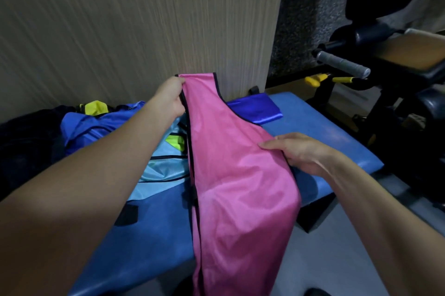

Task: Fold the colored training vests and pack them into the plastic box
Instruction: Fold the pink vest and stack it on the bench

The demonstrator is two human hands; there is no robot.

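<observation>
One blue padded bench [325,127] is seen, bearing one heap of unfolded vests [96,124] and one folded blue vest [257,108]. One pink vest [231,175] is held above it, its strap pinched by the left hand [168,98], its side gripped by the right hand [298,151].

A beige wall [144,19] with fine vertical streaks fills the upper left, meeting a speckled grey wall [305,7] to its right. A blue padded bench [325,132] stands before them over a pale grey floor [320,259]. At the right stands black gym equipment [385,108] with a grey-gripped handle [343,64] and yellow fittings [315,79], in dim light.
</observation>
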